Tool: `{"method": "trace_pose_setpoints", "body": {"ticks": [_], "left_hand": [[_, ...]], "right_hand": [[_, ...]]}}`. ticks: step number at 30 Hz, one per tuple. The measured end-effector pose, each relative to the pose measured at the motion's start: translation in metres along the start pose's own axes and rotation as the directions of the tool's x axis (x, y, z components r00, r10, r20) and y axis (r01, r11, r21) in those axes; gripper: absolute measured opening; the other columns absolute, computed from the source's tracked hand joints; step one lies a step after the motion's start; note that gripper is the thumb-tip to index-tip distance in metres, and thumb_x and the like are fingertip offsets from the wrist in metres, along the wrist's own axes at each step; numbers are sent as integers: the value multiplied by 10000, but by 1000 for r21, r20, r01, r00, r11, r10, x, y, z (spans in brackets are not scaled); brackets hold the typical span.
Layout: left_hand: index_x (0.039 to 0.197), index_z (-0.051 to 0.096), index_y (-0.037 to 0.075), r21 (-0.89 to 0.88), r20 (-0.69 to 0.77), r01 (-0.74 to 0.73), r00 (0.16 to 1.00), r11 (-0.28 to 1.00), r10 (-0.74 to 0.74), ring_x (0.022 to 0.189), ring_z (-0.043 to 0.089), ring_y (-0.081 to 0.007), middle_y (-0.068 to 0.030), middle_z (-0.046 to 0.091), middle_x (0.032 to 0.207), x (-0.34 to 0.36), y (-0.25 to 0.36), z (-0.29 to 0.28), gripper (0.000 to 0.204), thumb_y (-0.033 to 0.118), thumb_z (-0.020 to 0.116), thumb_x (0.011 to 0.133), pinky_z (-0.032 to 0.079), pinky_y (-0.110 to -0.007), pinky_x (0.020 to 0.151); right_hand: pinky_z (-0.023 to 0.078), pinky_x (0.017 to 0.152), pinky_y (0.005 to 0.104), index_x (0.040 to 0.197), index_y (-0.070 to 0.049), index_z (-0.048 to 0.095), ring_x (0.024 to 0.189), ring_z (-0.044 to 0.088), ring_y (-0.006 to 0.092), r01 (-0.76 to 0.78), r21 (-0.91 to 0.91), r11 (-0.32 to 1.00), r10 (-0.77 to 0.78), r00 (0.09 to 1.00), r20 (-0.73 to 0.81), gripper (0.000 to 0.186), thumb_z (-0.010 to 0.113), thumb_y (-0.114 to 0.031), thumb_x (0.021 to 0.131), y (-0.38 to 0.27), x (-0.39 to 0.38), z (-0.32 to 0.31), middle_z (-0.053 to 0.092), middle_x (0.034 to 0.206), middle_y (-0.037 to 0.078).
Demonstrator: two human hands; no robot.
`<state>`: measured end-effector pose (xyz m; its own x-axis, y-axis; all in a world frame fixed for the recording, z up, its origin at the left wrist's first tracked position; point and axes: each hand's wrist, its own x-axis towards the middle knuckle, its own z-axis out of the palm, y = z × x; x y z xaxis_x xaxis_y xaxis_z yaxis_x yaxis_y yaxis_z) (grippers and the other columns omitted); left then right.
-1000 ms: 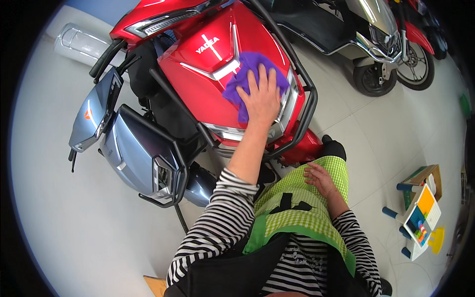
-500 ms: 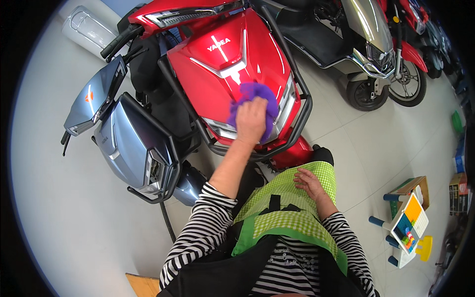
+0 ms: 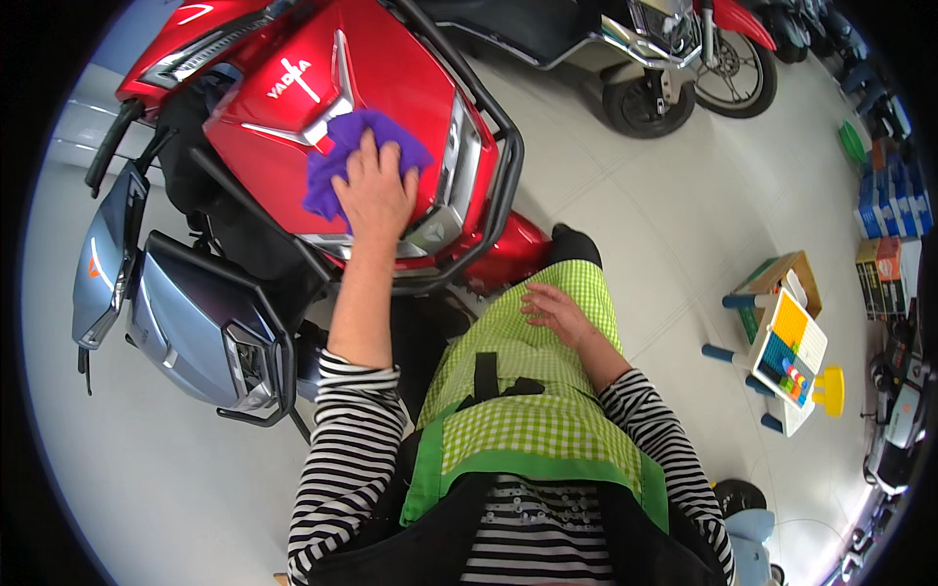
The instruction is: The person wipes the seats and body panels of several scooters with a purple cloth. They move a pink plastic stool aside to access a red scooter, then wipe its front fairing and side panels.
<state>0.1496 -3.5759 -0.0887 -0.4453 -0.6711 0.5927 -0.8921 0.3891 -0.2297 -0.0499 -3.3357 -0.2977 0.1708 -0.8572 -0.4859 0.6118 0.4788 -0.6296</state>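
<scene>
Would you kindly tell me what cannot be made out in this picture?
All in the head view:
Red scooter: surface beneath the purple cloth, covered by it.
Left hand: palm, hidden behind the hand's back.
Toy bricks: too small to count.

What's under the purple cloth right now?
The cloth lies on the red scooter's front panel, beneath the left hand. Around its edges, glossy red surface shows, and silver trim at its top edge. The patch directly underneath is covered, so I can't see it.
</scene>
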Motion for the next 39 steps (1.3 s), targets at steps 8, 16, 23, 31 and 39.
{"method": "trace_pose_setpoints", "body": {"ticks": [8,16,23,31,39], "left_hand": [[1099,574,160,-114,101,-40,994,993,51,1099,533,-226,-46,509,1394,-38,10,-9,447,261,760,705,389,-465,842],[1117,584,198,-139,85,-105,989,985,117,1087,533,-148,45,537,1368,-73,12,-12,465,250,754,687,367,-443,875],[1164,599,241,-41,-27,42,999,998,-43,1120,516,-161,58,517,1396,-55,-39,-13,489,238,749,699,344,-542,953],[1361,515,221,-77,-198,525,825,848,-529,1273,441,-274,-31,414,1507,38,-127,10,507,340,591,873,300,-602,992],[1348,534,192,-131,-178,602,767,787,-616,1286,439,-287,-8,495,1431,120,-178,5,529,454,513,888,312,-591,974]], "right_hand": [[515,868,377,1336,-98,514,1063,613,213,-74,-67,995,73,997,-29,408,611,-222,960,-5,5,6,604,1209,79],[499,874,387,1366,-95,483,1074,607,228,-76,-80,994,75,997,-13,463,620,-242,948,-2,5,0,592,1226,92],[501,900,402,1350,-71,494,1088,611,253,-50,-36,998,50,999,1,454,627,-205,938,0,2,-5,593,1235,116],[499,897,419,1356,-66,486,1100,602,260,-81,-33,996,81,997,18,452,619,-208,947,3,13,-5,593,1245,123],[509,879,407,1351,-60,488,1072,611,255,-119,-25,993,119,993,15,449,623,-200,946,0,22,0,596,1238,122]]}}
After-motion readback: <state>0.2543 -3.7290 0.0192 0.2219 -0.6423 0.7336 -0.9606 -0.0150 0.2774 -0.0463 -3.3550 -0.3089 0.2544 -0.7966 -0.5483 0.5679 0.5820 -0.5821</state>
